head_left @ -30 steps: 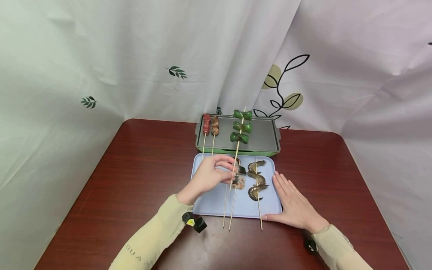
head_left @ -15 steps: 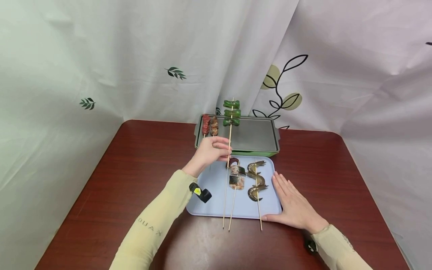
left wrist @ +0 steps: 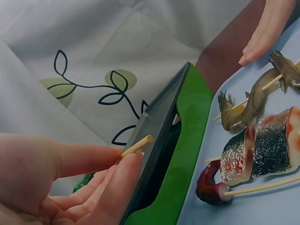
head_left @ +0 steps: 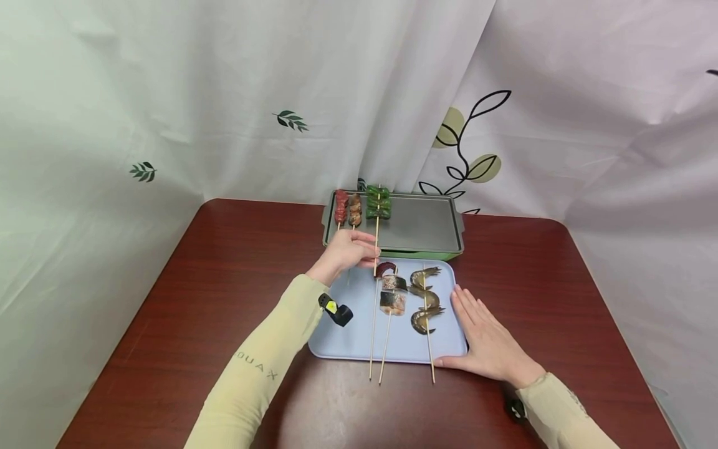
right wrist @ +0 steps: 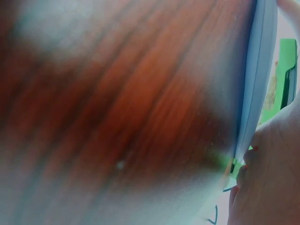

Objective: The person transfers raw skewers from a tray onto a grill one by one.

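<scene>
My left hand [head_left: 350, 249] pinches the stick of a green pepper skewer [head_left: 378, 202] between thumb and fingers. The pepper pieces are over the left part of the grill plate [head_left: 423, 224]; whether they touch it I cannot tell. In the left wrist view the stick's blunt end [left wrist: 140, 144] pokes out past the fingertips. My right hand [head_left: 490, 340] lies with straight fingers along the right edge of the light blue tray [head_left: 342, 340]. On that tray lie a shrimp skewer [head_left: 427, 299], a fish skewer [head_left: 393, 302] and a skewer with a dark red curled piece [head_left: 385, 269].
A red meat skewer [head_left: 341, 207] and a browned meat skewer [head_left: 355, 210] lie at the grill's left end, their sticks running toward me. The grill's green base [left wrist: 187, 140] stands right behind the tray on the dark red table [head_left: 224, 287]. A white curtain [head_left: 252, 81] hangs behind.
My left hand has carried the pepper skewer leftward and away from me, from above the tray to the grill, then lowered its pepper end beside the meat skewers. The right hand stays put.
</scene>
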Demonstrator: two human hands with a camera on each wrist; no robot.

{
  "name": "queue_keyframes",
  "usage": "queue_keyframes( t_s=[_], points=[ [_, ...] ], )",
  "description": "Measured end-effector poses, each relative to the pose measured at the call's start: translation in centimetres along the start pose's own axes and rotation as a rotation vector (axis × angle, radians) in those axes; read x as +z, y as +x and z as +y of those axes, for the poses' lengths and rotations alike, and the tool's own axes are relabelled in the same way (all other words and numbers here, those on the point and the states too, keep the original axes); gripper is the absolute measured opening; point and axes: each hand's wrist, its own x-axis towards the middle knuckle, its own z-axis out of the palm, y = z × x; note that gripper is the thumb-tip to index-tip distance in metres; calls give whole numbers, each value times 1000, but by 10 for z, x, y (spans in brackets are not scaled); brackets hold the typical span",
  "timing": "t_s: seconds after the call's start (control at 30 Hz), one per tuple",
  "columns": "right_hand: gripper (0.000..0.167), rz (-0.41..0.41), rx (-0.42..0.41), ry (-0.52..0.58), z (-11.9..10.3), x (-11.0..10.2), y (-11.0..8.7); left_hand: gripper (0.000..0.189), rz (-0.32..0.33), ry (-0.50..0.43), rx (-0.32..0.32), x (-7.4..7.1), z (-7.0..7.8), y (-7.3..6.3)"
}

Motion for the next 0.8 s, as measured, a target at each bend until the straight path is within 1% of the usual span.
queue_keyframes(
  t_s=[0.23, 0.33, 0.47, 0.63, 0.8],
  points=[
    [131, 1, -2, 0, -1, -1, 1, 35, 15, 35, -24, -1, -2, -1],
    [131, -4, 0, -5, -1, -1, 2, 35, 18, 35, -40, -2, -3, -3],
    [131, -4, 0, -5, -1, -1, 2, 34, 40, 30, -51, -1, -4, -4],
    [131, -6, 4, -2, -1, 0, 2, 32, 70, 74, -48, 0, -5, -5],
    [132, -5, 8, -4, -1, 0, 2, 32, 73, 112, -50, 0, -5, -7]
  ],
)
